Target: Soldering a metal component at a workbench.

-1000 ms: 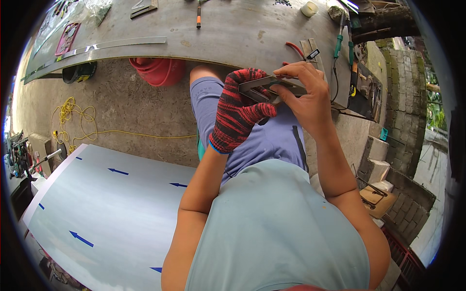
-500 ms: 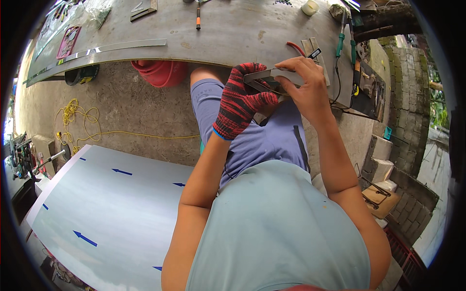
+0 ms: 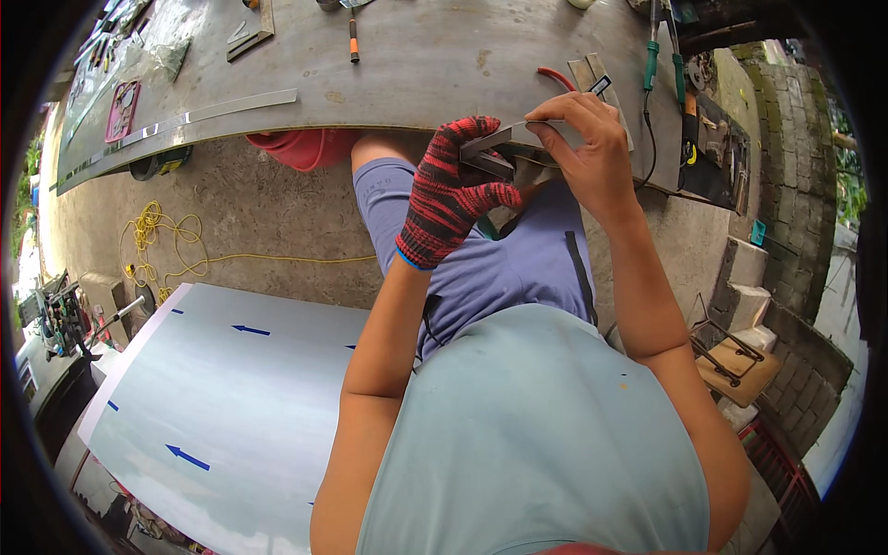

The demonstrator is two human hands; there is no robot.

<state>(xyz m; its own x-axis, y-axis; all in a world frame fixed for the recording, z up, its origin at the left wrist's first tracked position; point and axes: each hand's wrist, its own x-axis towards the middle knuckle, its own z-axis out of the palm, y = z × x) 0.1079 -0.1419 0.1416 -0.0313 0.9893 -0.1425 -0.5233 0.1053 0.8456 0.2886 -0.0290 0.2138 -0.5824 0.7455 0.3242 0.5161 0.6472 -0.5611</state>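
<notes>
My left hand (image 3: 444,190), in a red-and-black knit glove, is closed around a bent grey metal piece (image 3: 487,141). Two flat arms of the piece spread into a narrow V, its corner between my gloved fingers. My bare right hand (image 3: 587,143) is just right of it, thumb and forefinger pinched together near the upper arm's end. Whatever lies in that pinch is too small to make out. Both hands are above my lap, at the near edge of the metal-topped table (image 3: 416,79).
On the table lie an orange-and-black screwdriver (image 3: 353,42), a long metal strip (image 3: 242,104), a metal square (image 3: 254,37), a red-handled tool (image 3: 555,76) and a green-handled soldering iron (image 3: 651,65) with a cord. A red bucket (image 3: 310,148), yellow cord (image 3: 153,231) and arrow-marked sheet (image 3: 250,388) are below.
My right hand's fingers have drawn from around the metal piece into a pinch beside its end. My left hand keeps its hold. The whole view has shifted slightly.
</notes>
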